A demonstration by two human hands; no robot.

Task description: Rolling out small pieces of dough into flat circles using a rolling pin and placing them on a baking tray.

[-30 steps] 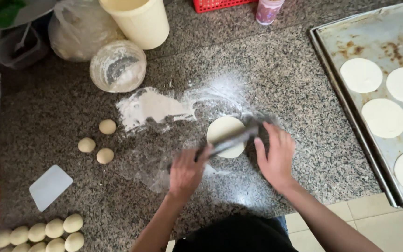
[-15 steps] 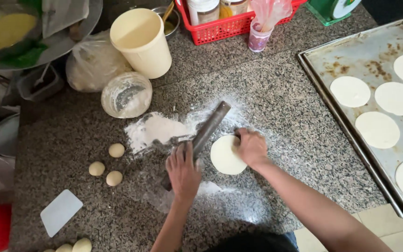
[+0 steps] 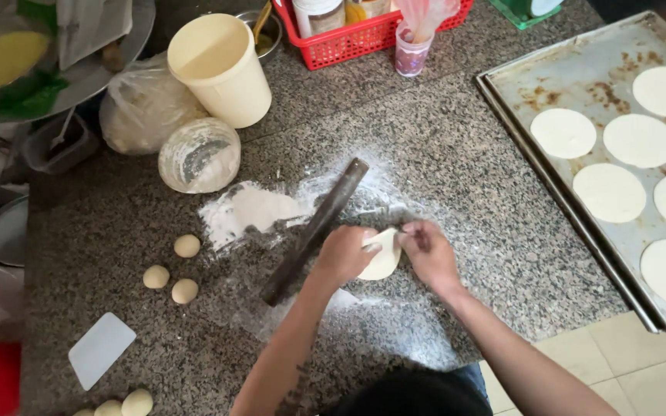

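Both hands hold one small flat round of pale dough (image 3: 383,258) just above the floured grey granite counter (image 3: 456,169). The left hand (image 3: 346,254) grips its left edge, the right hand (image 3: 428,253) pinches its right edge with closed fingers. A long dark rolling pin (image 3: 314,231) lies beside the left hand (tilted across the flour). Three small dough balls (image 3: 171,270) sit well apart to the left.
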